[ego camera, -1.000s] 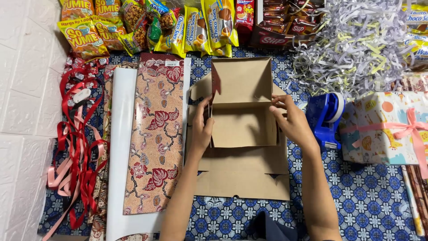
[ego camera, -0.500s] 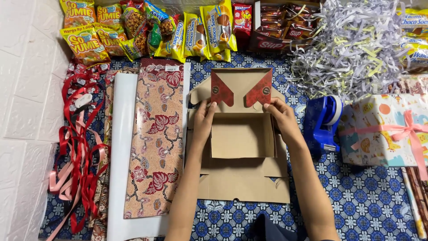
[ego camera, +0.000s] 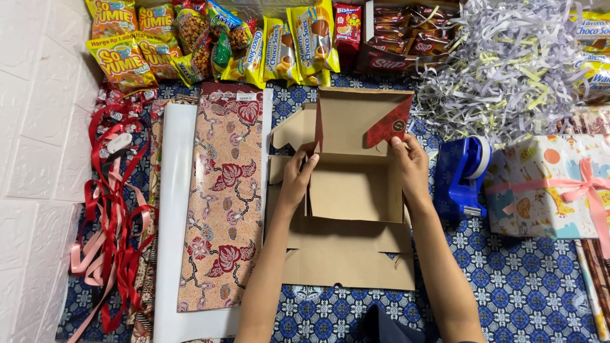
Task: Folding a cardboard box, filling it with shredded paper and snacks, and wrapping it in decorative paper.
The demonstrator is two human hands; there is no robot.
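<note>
With the left hand point(ego camera: 297, 174) pinching the left wall and the right hand point(ego camera: 410, 166) gripping the red-printed corner flap point(ego camera: 389, 129) of the half-folded cardboard box point(ego camera: 353, 190) on the patterned worktop point(ego camera: 521, 279), an uneven pull could crease that flap or let the walls spring flat.

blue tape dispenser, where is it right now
In the head view the blue tape dispenser sits right of the cardboard box, between the right hand and the wrapped gift.
</note>
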